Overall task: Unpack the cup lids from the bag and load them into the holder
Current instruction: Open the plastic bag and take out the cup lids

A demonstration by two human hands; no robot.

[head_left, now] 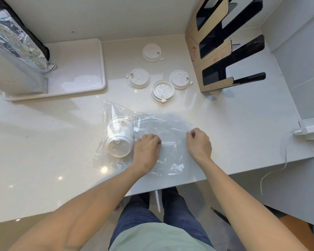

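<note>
Bag [152,134] lies flat on the counter [243,124], mouth apparently toward its right end, so the lids can slide out sideways. Left hand [146,150]: curled grip, bunching or pinning the film mid-bag, just beside the lid stack [119,137]; probably anchoring the bag. Right hand [198,144]: fingers pinch the film at the bag's right edge, likely to pull the mouth open. Stack sits on its side at the bag's left end, fully inside. Four loose lids [162,90] lie on the counter beyond the bag, between it and the holder [225,44], staged within reach of the slots. Holder stands beyond the bag to the right; no lids visible in it. Judgement: unpacking partway done, loading not started.
</note>
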